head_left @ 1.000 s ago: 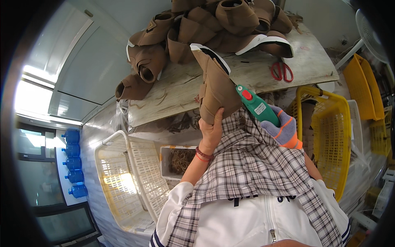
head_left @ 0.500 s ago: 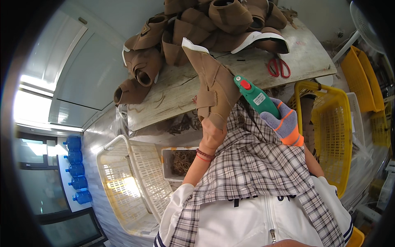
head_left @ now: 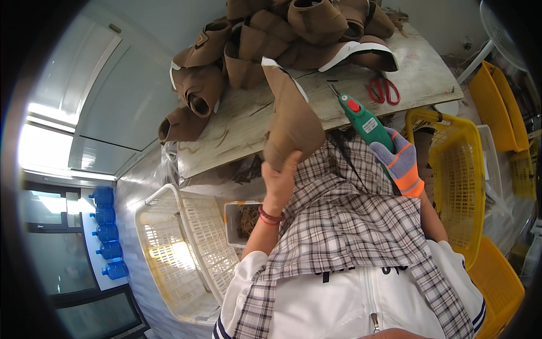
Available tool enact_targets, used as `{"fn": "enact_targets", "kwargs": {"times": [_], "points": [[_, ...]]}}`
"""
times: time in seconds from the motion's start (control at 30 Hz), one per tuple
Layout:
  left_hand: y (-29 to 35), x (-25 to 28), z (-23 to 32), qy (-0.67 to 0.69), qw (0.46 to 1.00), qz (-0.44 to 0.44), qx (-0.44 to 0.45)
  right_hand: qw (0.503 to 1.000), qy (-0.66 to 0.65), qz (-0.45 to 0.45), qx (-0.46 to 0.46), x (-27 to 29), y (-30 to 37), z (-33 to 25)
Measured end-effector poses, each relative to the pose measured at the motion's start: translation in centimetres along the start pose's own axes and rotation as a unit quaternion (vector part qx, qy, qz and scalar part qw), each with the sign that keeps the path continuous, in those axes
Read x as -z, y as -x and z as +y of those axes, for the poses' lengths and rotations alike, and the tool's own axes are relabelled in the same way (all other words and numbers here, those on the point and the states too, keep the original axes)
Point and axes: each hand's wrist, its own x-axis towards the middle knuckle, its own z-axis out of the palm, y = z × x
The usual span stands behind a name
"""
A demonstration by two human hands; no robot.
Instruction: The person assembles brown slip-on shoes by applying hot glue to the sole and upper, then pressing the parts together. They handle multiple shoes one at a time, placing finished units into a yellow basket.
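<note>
My bare left hand [head_left: 279, 179] grips the lower end of a brown boot-shaped fabric wrap [head_left: 293, 127], its thumb on the near face. The wrap stands upright, its pale-edged tip pointing up over the table edge. My right hand [head_left: 400, 161], in a grey and orange glove, is closed round a green handheld power tool [head_left: 364, 121] with a red button. From its head a thin metal tip points up and left, apart from the wrap. Red-handled scissors [head_left: 383, 91] lie on the table just beyond the tool.
Several brown wraps [head_left: 262, 42] are heaped along the far side of the worn table [head_left: 420, 68]. White baskets [head_left: 197, 248] stand at left, near a bin of scraps [head_left: 232, 226]. Yellow baskets [head_left: 460, 186] stand at right. A fan [head_left: 505, 37] is at the far right.
My left hand has turned the wrap, so its strap no longer shows and a plain face does. The tool has moved away from it to the right, baring its thin tip.
</note>
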Motion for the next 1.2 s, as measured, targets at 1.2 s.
{"fn": "enact_targets", "kwargs": {"times": [1.2], "points": [[-37.9, 6.4, 8.6, -0.655, 0.718, 0.041, -0.231, 0.972, 0.228, -0.021, -0.057, -2.7, -7.5, 7.4]]}}
